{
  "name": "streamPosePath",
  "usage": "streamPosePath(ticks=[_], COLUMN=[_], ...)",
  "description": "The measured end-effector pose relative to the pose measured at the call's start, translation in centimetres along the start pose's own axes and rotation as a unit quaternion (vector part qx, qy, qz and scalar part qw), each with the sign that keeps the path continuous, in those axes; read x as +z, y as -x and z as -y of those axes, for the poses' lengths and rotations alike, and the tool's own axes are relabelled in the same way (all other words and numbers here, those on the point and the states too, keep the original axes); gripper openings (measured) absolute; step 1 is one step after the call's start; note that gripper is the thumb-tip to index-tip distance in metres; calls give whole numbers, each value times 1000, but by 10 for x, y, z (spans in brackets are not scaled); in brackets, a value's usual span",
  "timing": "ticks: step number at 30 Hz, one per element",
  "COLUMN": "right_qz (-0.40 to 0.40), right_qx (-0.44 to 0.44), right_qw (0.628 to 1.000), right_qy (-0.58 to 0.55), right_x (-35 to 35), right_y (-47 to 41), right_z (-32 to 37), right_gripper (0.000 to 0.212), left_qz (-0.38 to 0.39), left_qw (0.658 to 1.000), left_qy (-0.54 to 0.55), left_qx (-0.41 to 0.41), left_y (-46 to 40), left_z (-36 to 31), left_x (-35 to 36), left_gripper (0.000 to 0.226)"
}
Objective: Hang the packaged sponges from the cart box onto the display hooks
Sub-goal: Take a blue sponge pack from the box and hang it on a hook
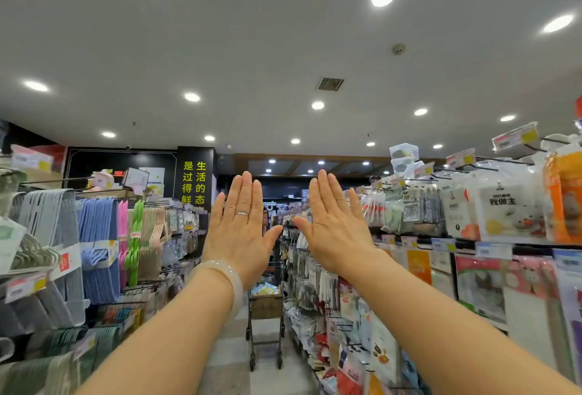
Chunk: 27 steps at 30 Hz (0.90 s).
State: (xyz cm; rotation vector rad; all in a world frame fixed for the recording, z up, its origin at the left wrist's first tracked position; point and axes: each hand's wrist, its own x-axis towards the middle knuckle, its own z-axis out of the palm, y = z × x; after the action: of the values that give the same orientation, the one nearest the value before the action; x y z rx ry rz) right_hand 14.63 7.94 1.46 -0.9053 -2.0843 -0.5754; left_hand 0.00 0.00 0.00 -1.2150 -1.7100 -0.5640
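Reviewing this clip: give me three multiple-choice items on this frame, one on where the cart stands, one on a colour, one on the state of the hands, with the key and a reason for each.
1. Where is the cart?
A. down the aisle, beyond the hands
B. beside the person's left elbow
C. behind the right-hand shelves

2. What colour is the bracelet on the left wrist?
A. black
B. pale whitish
C. red

3. What are the hands doing?
A. gripping a sponge pack
B. pushing the cart
C. raised open, empty

Key: 1 A, it shows low between the forearms, farther along the aisle. 2 B, the band looks milky. 3 C, the left hand and right hand are flat, fingers extended, holding nothing.
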Motion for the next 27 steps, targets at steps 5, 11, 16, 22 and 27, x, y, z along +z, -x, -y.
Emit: streamPosePath(ticks=[5,11,16,22,27], right_qz=[63,116,132,156,186], right_qx=[3,5,-7,-29,-39], right_qw=[998,993,991,987,981], right_qy=[11,-7,-27,-37,-46], right_x=[77,201,310,439,579], right_y=[1,-30,-105,-206,-259], right_z=[-1,-9,-27,-41,-39], right_gripper=[70,69,68,68,69], left_qz=[58,105,105,116,140], left_qw=[998,994,994,993,990], left_qy=[30,42,27,20,10], left_qx=[-7,4,4,-28,-33], left_y=[13,8,-49,-115,-140], left_z=[9,17,40,87,119], left_x=[79,198,312,444,580], left_gripper=[73,73,72,76,77])
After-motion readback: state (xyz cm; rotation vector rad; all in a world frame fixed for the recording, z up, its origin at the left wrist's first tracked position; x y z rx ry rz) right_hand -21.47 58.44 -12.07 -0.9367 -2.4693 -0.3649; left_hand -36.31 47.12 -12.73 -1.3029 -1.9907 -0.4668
